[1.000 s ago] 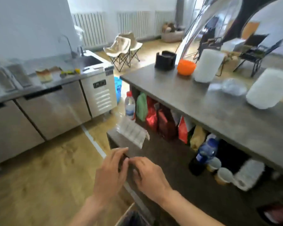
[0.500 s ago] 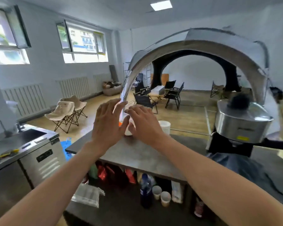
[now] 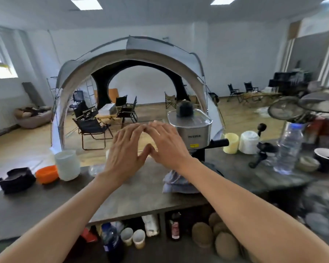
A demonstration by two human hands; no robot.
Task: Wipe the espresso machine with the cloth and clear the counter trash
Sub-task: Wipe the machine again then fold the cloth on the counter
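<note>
At frame centre your left hand (image 3: 126, 149) and right hand (image 3: 166, 147), raised from the lower shelf, hover open, each grip empty, above the cloth (image 3: 179, 182) lying beside the machine (image 3: 191, 132), nothing wiped yet.

Large white-walled room, wooden floor (image 3: 241, 118). Grey dome tent (image 3: 129, 52) centre, black folding chairs (image 3: 91, 128) under and beside it. Window (image 3: 0, 69) at left, bright. Two ceiling light panels (image 3: 85, 3) lit.
</note>
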